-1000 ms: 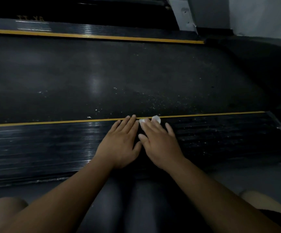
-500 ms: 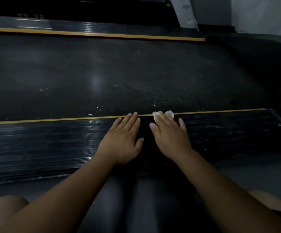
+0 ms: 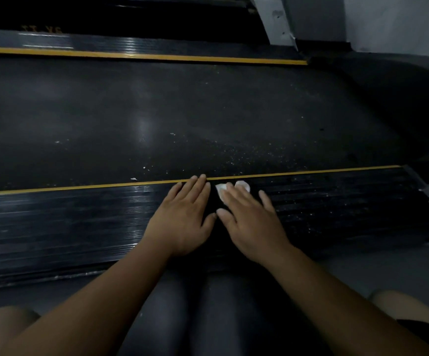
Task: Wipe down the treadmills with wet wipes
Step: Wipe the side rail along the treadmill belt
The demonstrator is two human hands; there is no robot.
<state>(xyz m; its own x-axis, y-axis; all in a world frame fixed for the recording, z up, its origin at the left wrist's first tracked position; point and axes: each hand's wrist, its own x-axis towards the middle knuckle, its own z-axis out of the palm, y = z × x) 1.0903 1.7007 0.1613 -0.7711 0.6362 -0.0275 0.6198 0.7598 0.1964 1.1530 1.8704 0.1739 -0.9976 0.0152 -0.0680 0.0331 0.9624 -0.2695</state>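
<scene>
White wet wipe point(image 3: 243, 186) lies pressed under the flat right hand point(image 3: 253, 223) on the side rail point(image 3: 336, 209) running left-right; specks point(image 3: 311, 214) lie rightward; left hand point(image 3: 182, 219) rests flat, empty.

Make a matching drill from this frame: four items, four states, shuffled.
Items:
1 left hand
2 right hand
3 wet wipe
4 treadmill belt

States:
a speckled with pale crumbs
b white, pinned under fingers
c flat on the side rail, nothing under it
d pressing the wet wipe onto the side rail

Pairs: 1-c, 2-d, 3-b, 4-a
</scene>
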